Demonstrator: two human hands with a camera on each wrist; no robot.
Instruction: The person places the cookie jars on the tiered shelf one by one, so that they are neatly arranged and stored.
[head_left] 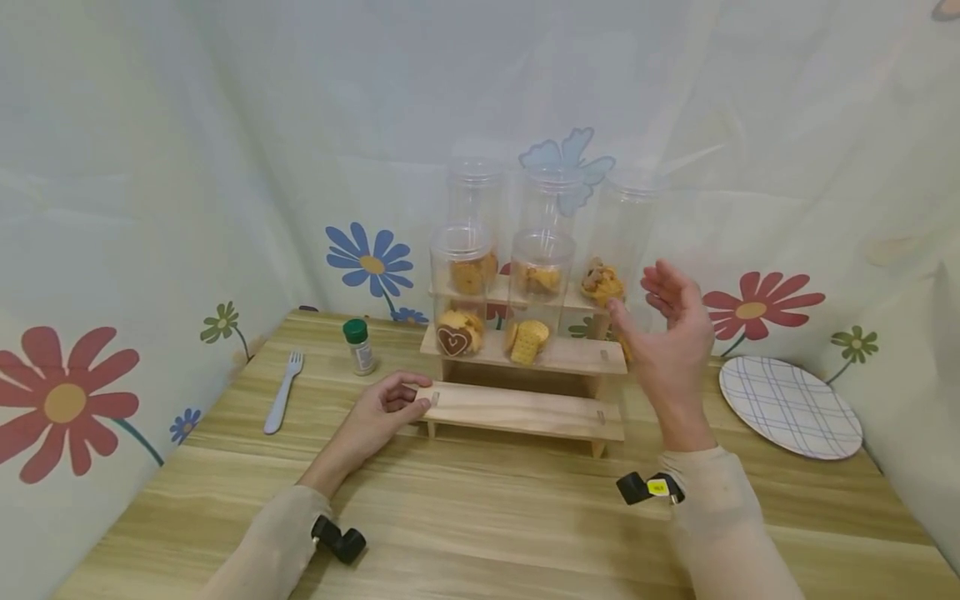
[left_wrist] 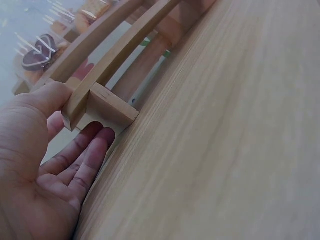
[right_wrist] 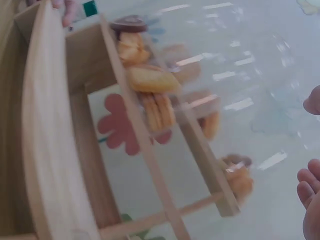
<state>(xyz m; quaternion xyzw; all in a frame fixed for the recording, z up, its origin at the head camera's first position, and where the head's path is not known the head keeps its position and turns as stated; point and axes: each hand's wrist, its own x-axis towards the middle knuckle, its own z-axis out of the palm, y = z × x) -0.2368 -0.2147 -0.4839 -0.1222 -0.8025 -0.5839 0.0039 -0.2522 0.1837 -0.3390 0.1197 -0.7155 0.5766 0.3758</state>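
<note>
A tiered wooden rack (head_left: 517, 408) bears clear lidded jars of biscuits. On its middle step stand a jar with a heart biscuit (head_left: 454, 340) and a jar with waffle-like biscuits (head_left: 527, 342). Three more jars, one at the right (head_left: 602, 283), stand on the top step. My left hand (head_left: 382, 408) grips the left end of the lowest step. The left wrist view shows its thumb (left_wrist: 52, 95) on the board and its fingers (left_wrist: 92, 155) by the leg. Raised beside the rack's right end, my right hand (head_left: 678, 350) holds nothing, thumb and fingers apart.
Left of the rack stands a green-capped shaker bottle (head_left: 358, 347), with a pale fork (head_left: 284, 392) farther left. A checked plate (head_left: 791, 408) lies at the right. Flowered cloth (head_left: 150, 208) hangs behind and at both sides of the wood-grain table (head_left: 480, 525).
</note>
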